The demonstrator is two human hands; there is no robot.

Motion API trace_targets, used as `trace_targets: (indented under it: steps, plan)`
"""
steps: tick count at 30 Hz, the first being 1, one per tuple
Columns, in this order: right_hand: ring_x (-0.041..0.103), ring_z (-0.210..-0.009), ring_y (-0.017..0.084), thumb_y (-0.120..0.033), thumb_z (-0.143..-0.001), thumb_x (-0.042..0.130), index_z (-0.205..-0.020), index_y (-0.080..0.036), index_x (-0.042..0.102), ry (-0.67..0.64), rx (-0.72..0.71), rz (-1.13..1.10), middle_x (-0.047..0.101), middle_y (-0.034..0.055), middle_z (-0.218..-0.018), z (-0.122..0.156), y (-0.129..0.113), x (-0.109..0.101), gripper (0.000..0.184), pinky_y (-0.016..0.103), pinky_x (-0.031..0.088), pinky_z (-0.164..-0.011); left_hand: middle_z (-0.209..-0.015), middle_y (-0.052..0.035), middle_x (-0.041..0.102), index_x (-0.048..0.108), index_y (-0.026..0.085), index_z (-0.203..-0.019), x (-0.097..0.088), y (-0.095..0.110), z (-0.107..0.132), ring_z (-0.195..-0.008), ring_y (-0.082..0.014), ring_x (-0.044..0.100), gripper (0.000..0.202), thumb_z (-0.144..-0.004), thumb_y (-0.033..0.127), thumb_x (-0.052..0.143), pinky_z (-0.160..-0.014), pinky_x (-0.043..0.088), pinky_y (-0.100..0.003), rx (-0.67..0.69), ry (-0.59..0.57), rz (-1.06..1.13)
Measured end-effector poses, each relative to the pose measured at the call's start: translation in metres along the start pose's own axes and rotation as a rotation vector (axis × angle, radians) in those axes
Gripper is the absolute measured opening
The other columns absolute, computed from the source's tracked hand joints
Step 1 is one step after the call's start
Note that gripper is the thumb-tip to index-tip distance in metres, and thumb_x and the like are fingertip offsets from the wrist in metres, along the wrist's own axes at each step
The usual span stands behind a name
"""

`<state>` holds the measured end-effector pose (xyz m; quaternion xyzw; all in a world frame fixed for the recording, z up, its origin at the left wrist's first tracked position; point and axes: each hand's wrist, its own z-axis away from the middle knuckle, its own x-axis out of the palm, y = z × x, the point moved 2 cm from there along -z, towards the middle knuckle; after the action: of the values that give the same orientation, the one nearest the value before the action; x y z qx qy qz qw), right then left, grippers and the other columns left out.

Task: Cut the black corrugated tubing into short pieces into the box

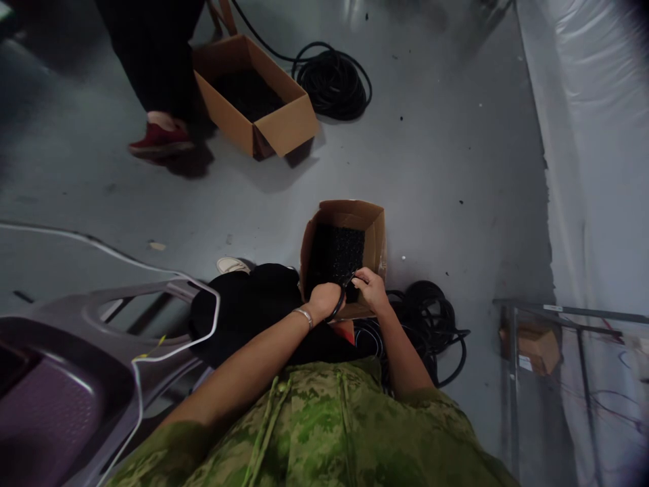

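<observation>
Far left, a purple chair (61, 406) fills the lower corner, with a white cable (218, 308) looping past it. Up in the upper left, a red shoe (161, 140) stands near a large carton (289, 127).

Now the centre: the left hand (326, 301) is curled round a slim dark piece (338, 308), its exact kind too small to tell. That piece lies between the hands, over the near part of a smaller box (375, 233) holding black bits (349, 247). Its long axis slants up and right, out of the left fist, straight toward the right hand (372, 289), whose fingertips look pinched at the upper end; the fist sits nearer the lower end. Right of that, black coils (430, 304) rest on the floor.
</observation>
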<state>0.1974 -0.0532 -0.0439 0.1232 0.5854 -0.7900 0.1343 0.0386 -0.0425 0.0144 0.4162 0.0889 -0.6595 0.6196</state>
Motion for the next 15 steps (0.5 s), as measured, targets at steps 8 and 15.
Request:
trace_targets:
  steps: [8,15]
  plan:
    - [0.065,-0.080,0.019,-0.035,-0.074,0.062,-0.081,-0.022,0.066,0.050,-0.021,0.064,0.069,0.0008,-0.079,-0.0037,0.0032,-0.0042,0.016,0.032,0.053,-0.075,-0.098,-0.0217,0.073,0.076,0.007,-0.096,0.0042,0.0010,0.0009,-0.094,-0.0310,0.070,0.047,-0.093,0.034,0.038,-0.079,0.054,-0.035,-0.006,0.042,-0.020]
    - [0.066,-0.080,0.021,-0.035,-0.074,0.062,-0.083,-0.022,0.068,0.109,0.000,0.073,0.071,0.0014,-0.078,-0.0097,0.0096,-0.0040,0.017,0.033,0.054,-0.074,-0.097,-0.0190,0.074,0.077,0.010,-0.097,0.0060,-0.0013,-0.0039,-0.092,-0.0282,0.071,0.049,-0.094,0.035,0.034,-0.077,0.054,-0.032,0.001,0.065,-0.020]
